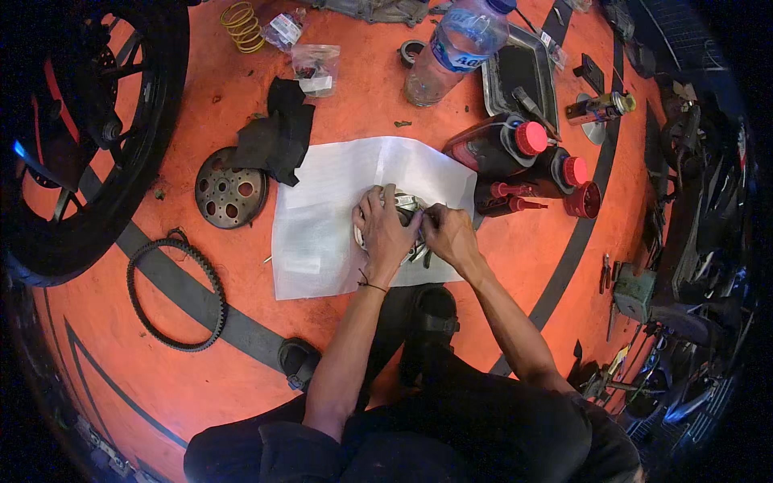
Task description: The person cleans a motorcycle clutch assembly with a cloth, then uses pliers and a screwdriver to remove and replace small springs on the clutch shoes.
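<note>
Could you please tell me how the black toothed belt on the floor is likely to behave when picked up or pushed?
The black toothed belt would probably flex, being a narrow band, yet its rounded loop suggests some springiness. Lying flat on the orange floor, it seems more apt to slide than roll. Being toothed, it may offer grip.

The orange floor (547,241), crossed by dark bands (576,233), carries a white sheet (322,217) (slightly creased). Around that lie a toothed belt (220,294), a round metal plate (227,206), a yellow spring (241,29), a metal tray (488,90) and red-capped dark bottles (493,145).
</note>
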Tool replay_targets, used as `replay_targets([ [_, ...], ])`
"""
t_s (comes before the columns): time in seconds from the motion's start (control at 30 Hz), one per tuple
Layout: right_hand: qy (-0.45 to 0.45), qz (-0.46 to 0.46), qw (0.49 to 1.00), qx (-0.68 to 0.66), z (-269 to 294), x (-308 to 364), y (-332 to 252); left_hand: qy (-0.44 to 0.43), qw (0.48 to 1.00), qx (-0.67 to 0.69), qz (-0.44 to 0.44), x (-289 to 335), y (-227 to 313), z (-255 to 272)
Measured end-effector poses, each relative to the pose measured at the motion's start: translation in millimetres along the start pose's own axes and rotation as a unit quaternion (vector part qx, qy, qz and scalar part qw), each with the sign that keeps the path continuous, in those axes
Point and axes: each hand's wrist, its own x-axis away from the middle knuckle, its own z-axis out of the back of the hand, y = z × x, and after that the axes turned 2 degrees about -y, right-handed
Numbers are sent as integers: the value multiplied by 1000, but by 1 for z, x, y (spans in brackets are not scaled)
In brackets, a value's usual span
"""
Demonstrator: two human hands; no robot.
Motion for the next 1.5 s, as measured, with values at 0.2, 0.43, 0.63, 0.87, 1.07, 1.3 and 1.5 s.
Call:
replay_targets([
  [0.2,20,-29,999,-38,-2,22,3,-65,993,38,-88,-2,-4,4],
  [0.43,37,-45,996,-71,-10,43,10,-102,984,46,-141,-3,-7,6],
  [0.63,58,-95,989,-97,-12,43,-1,-108,983,39,-141,-3,-8,3],
  [0.87,67,-99,988,-94,-23,41,1,-127,986,10,-112,-3,-4,5],
  [1.07,107,-89,985,-98,-30,48,0,-87,995,-37,-29,8,8,6],
  [1.3,151,-79,976,-140,-47,56,-1,-72,996,-20,-39,11,2,6],
  [1.5,167,-41,969,-177,-53,53,4,-78,997,-14,-23,11,-1,3],
])
